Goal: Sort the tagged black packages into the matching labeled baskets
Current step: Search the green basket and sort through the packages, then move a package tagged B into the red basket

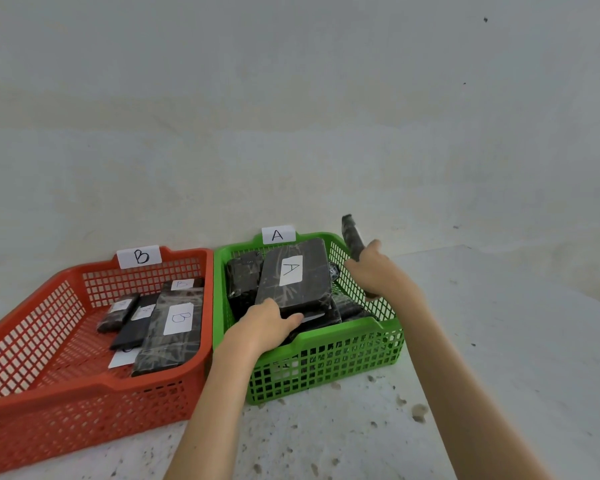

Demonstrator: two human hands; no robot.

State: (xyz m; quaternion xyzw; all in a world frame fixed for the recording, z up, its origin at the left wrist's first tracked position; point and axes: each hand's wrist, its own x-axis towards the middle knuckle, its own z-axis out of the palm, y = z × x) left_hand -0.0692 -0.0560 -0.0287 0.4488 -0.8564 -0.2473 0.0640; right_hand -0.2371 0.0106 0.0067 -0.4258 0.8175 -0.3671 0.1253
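Note:
A green basket (326,344) labeled A stands right of a red basket (84,393) labeled B. My left hand (267,323) grips the near edge of a large black package tagged A (295,271), which lies tilted on top of several black packages in the green basket. My right hand (374,268) holds a narrow black package (352,237) upright over the green basket's right rim; its tag is not readable. In the red basket lies a large package tagged B (175,327) beside several smaller black packages.
Both baskets stand on a pale speckled floor (361,427) against a white wall (291,116). A loose white paper tag (123,358) lies in the red basket under the packages.

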